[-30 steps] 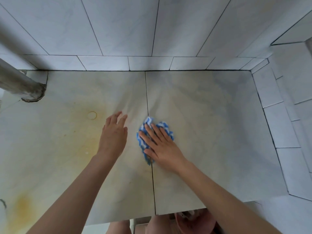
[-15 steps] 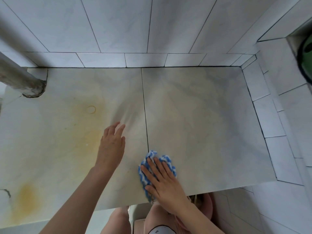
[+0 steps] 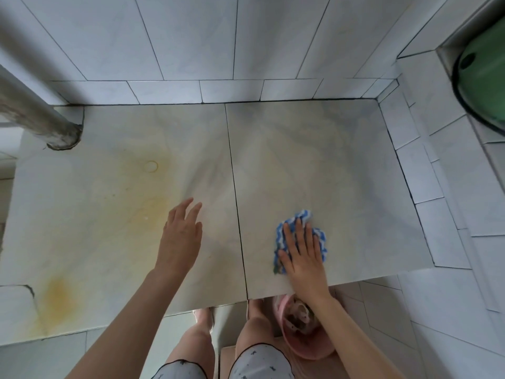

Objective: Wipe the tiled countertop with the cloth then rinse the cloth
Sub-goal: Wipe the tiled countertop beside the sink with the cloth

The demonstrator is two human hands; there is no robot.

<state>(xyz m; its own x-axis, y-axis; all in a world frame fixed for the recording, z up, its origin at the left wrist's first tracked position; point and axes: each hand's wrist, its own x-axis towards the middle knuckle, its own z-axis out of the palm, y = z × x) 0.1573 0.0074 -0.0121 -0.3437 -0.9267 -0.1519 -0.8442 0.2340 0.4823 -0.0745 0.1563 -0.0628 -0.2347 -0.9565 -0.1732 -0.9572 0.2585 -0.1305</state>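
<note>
Near the front edge of the counter (image 3: 328,160), right hand (image 3: 303,258) presses the cloth (image 3: 300,216) flat; left hand (image 3: 180,239) relaxed, empty. Yellow stains (image 3: 142,203) show: wiping looks unfinished, rinsing not begun.

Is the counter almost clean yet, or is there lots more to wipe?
Not finished. The right tile looks fairly clean. The right hand presses the blue cloth flat there, near the front edge. Yellow stains on the left tile remain to be wiped, and the cloth is not yet rinsed.
</note>
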